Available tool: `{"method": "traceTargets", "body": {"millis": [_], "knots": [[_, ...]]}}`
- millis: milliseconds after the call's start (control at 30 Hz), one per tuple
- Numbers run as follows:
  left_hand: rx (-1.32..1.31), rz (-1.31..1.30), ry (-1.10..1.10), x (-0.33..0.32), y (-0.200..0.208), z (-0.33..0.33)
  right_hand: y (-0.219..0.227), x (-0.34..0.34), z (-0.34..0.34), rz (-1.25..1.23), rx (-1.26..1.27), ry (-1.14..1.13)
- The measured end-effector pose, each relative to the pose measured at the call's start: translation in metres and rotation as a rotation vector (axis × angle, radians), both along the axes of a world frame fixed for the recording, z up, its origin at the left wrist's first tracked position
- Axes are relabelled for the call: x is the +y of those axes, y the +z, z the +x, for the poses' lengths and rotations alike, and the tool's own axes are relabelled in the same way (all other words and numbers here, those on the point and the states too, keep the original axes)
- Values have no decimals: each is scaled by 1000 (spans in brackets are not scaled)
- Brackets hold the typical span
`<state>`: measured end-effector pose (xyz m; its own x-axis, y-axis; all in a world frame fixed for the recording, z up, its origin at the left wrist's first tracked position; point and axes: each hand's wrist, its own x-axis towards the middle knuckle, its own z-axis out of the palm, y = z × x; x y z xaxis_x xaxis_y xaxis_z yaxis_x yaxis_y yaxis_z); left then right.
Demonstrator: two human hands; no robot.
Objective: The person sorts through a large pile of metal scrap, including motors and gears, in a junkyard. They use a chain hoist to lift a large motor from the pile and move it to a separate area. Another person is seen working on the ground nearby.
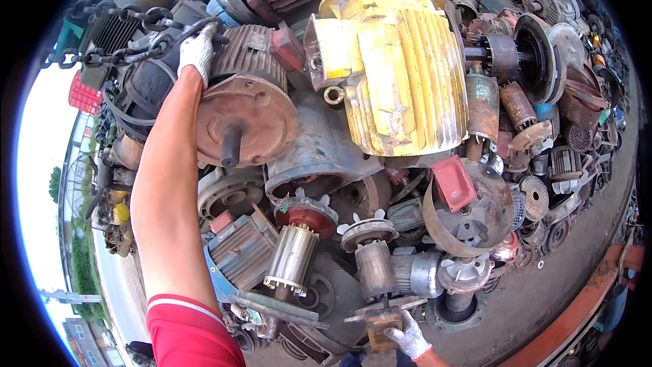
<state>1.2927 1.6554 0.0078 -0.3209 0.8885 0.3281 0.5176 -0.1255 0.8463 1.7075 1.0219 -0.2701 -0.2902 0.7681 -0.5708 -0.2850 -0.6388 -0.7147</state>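
Observation:
My left hand [197,54], in a white knitted glove, reaches far forward and closes around the end of a heavy dark chain [153,22]. Just right of it lies a rusty finned electric motor [248,56], its round flange [238,112] and shaft facing me. At the lower edge, my gloved right hand [409,336] has thumb and fingers apart, beside a brownish-yellow box [383,330]; whether it touches the box is unclear. Behind that box stands a motor rotor [375,268] with a fan on top. A large yellow finned motor [407,68] rests on the pile ahead.
Motors, rotors and housings are heaped all around. A second rotor [292,255] and a wide rusty ring [468,211] holding a red box [453,182] lie nearby. An orange-brown beam [577,309] runs along the lower right, beside bare ground [536,292].

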Motion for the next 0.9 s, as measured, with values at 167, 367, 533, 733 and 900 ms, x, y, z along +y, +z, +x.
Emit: {"method": "traceTargets", "body": {"millis": [167, 367, 533, 733, 900], "knots": [[128, -101, -2, -4, 5, 0, -14, -14, -6, -15, 40, -78], [132, -233, -67, -28, 5, 30, -6, -4, -3, 13, -112, -26], [127, -289, -31, -69, 15, 62, 10, 3, -5, 7, -77, -31], [457, -186, 25, -129, 26, 52, 6, 0, -10, -27, 125, -103], [395, -130, -222, -219, 20, 84, 24, 4, -9, -98, 161, -196]]}}
